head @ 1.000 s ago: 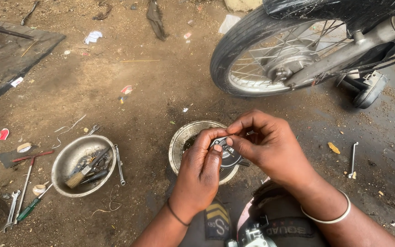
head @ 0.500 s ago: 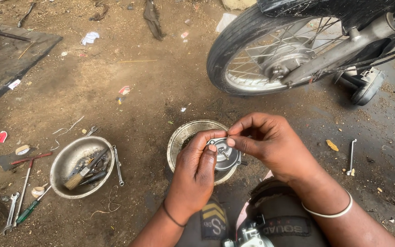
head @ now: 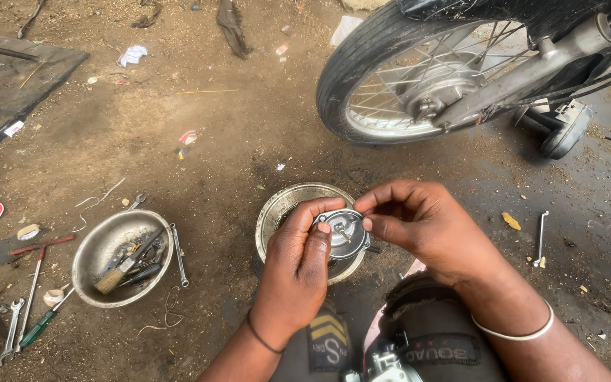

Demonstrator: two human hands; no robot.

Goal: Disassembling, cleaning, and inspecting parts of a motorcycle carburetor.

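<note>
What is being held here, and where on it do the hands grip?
A small round metal cover, pinched at its rim by the left hand and right hand.

Bare dirt ground (head: 199, 191), daylight, oily dark patch beneath motorcycle wheel (head: 419, 78); dark mat (head: 8, 85) far left of it, litter scattered between.

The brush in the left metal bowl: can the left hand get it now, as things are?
Probably not at once. The left hand and the right hand both grip the small round metal part. The brush lies uncovered in its bowl; bare ground lies between.
</note>
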